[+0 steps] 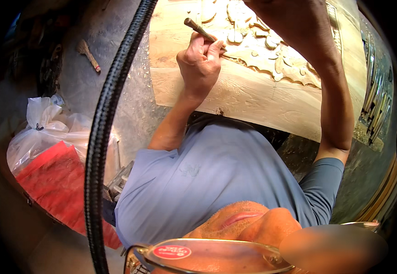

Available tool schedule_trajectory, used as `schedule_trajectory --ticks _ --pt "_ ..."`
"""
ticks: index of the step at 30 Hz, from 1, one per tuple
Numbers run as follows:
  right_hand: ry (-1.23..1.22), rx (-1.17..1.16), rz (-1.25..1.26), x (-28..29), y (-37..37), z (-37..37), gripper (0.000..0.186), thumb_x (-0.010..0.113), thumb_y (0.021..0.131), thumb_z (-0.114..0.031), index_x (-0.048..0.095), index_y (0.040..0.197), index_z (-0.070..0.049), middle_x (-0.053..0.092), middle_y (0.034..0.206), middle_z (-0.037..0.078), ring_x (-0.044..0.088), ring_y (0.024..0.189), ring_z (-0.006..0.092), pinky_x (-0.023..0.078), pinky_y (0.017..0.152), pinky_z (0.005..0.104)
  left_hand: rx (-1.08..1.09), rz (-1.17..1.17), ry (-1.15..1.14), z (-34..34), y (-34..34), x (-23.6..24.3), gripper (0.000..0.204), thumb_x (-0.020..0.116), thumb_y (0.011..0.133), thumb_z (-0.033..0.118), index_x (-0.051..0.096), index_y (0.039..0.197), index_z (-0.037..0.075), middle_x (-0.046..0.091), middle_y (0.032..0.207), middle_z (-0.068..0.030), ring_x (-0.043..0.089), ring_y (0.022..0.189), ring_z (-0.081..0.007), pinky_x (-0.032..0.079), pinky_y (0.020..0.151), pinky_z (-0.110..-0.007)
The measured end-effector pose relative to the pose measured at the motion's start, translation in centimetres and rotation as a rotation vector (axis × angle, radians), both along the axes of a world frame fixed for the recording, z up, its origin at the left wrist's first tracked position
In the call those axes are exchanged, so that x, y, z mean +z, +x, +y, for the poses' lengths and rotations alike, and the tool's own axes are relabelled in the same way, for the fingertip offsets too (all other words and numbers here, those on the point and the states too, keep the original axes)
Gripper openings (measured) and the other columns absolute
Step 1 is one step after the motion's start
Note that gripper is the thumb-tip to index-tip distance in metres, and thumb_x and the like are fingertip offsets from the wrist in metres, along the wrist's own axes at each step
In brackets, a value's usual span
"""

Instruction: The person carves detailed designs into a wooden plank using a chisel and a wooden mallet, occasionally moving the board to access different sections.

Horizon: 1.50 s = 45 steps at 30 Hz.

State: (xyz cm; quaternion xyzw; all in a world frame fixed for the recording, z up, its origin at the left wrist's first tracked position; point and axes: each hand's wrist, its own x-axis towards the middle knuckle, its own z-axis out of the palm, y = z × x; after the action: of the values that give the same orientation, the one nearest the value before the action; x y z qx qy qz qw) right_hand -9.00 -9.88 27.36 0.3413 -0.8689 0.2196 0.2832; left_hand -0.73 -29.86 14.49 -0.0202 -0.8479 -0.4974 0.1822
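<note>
Your left hand [199,61] grips the chisel [198,29] against the carved panel [253,91]; right hand [294,18] raised, grip unclear; mid-carving, steady the blade next

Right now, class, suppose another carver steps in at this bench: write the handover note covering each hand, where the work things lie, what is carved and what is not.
Left hand: closed around a wooden-handled chisel, its tip hidden behind the fingers, on the panel.
Right hand: raised over the carving; mostly out of frame, so I cannot tell what it holds.
Wooden panel: lies flat on the bench. Leaf and scroll relief is cut in its upper part.
Left to do: the wide band of the panel nearest the body is plain wood.
Spare carving tools lie in a row at the right; one more tool lies on the bench at the left.
</note>
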Motion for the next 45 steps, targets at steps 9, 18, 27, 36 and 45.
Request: schedule_trajectory --ticks 9,18,27,36,45 --pt "0.068 -0.008 0.021 0.2 0.9 0.6 0.060 0.067 0.088 0.000 0.062 0.143 -0.024 0.072 0.103 0.005 0.070 0.076 0.0161 0.056 0.051 0.0291 0.000 -0.039 0.014 0.6 0.4 0.7 0.008 0.070 0.097 -0.003 0.066 0.102 -0.007 0.079 0.084 -0.0128 0.079 0.075 -0.0177 0.063 0.070 -0.028" --pt "0.248 0.014 0.094 -0.6 0.8 -0.1 0.062 0.067 0.088 0.000 0.062 0.145 -0.025 0.072 0.103 0.005 0.069 0.076 0.0160 0.055 0.050 0.0291 0.008 0.154 -0.352 1.0 0.3 0.0 0.022 0.076 0.094 0.010 0.057 0.104 0.006 0.066 0.066 -0.0127 0.070 0.059 -0.0349 0.053 0.053 -0.042" --pt "0.116 -0.097 -0.087 -1.9 2.1 1.0 0.068 0.069 0.080 0.004 0.065 0.144 -0.018 0.076 0.119 0.010 0.077 0.082 0.0228 0.062 0.064 0.0340 -0.048 0.187 -0.352 1.1 -0.4 0.5 0.019 0.074 0.098 0.013 0.057 0.103 0.006 0.062 0.060 -0.0114 0.067 0.053 -0.0339 0.052 0.050 -0.043" --pt "-0.233 -0.120 -0.076 -1.6 1.2 1.4 0.052 0.075 0.085 -0.003 0.072 0.136 -0.013 0.080 0.104 0.013 0.078 0.086 0.0227 0.062 0.076 0.0339 0.006 0.033 0.083 1.1 0.1 -0.4 0.007 0.068 0.101 0.005 0.063 0.099 0.000 0.076 0.076 -0.0116 0.077 0.065 -0.0217 0.059 0.058 -0.033" --pt "0.145 -0.009 0.068 -0.6 0.8 0.7 0.058 0.070 0.084 0.002 0.070 0.139 -0.017 0.078 0.108 0.011 0.076 0.084 0.0221 0.063 0.069 0.0361 0.010 0.140 -0.472 2.3 0.4 0.4 0.017 0.076 0.098 0.016 0.061 0.103 0.008 0.070 0.067 -0.0104 0.073 0.058 -0.0279 0.053 0.051 -0.037"
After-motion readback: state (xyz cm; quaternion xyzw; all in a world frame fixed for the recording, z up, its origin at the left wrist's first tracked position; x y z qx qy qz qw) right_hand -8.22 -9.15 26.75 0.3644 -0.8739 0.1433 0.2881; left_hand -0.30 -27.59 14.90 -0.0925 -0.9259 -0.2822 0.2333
